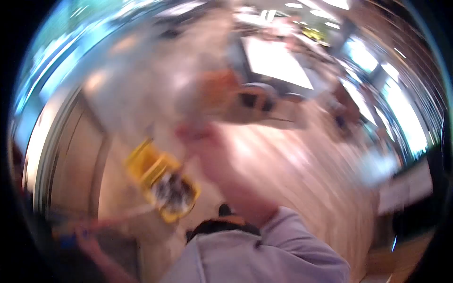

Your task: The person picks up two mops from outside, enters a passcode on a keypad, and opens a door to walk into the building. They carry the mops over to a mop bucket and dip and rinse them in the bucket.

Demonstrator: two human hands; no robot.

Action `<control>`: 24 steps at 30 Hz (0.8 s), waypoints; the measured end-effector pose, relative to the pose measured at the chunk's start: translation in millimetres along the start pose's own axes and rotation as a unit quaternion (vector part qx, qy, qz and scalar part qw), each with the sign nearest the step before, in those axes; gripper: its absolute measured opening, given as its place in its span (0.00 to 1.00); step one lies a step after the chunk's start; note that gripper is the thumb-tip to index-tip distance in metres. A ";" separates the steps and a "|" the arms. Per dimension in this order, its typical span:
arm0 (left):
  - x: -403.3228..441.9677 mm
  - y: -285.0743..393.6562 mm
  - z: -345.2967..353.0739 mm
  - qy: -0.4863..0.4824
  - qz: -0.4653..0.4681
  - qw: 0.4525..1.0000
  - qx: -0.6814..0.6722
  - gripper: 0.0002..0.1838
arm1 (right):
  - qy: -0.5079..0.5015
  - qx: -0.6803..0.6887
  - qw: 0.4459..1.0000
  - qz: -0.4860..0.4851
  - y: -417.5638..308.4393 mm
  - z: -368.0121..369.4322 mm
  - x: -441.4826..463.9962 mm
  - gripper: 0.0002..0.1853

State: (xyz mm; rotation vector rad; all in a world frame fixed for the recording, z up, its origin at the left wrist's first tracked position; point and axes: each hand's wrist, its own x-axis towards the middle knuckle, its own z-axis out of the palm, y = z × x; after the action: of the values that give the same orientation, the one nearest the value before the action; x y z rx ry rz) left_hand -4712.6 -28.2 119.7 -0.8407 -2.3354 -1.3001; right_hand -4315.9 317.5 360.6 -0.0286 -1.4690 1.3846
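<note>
A yellow mop bucket stands on the floor in front of me, left of the middle, with a blurred grey-white and dark mass inside that looks like mop strands or murky water. My left hand is low at the far left, its fingers closed around the end of a thin pale handle that runs toward the bucket. Something blue shows beside that hand. Stretched forward above and beyond the bucket is my right hand. Motion smears its fingers, so what it holds, if anything, cannot be made out.
Ahead stands a table with a bright white top, and a dark-backed chair is near it. An orange blurred object lies beyond my right hand. A wooden panel or door rises at the left. Bright windows line the right.
</note>
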 end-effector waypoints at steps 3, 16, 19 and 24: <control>-76.9 32.6 -33.8 -0.015 -0.070 0.997 0.034 0.24 | 0.062 0.071 0.995 0.011 -43.4 33.8 -108.5 0.06; 25.2 333.9 -154.4 0.146 -0.180 0.816 -0.529 0.19 | -0.005 0.033 0.996 0.082 -201.1 -23.2 95.0 0.04; 18.2 355.0 -172.4 0.176 -0.197 0.821 -0.507 0.23 | 0.102 0.015 0.992 0.071 -231.9 -67.2 139.7 0.05; -8.0 350.4 -191.5 0.151 -0.147 0.839 -0.502 0.32 | -0.186 0.158 0.970 0.021 -349.4 -55.0 165.9 0.12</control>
State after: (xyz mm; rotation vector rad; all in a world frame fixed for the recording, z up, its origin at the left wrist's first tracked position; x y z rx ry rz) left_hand -4480.6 -51.2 444.1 -0.4353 -1.4533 -2.6359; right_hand -4140.1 347.4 708.1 0.4250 -1.5350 1.7095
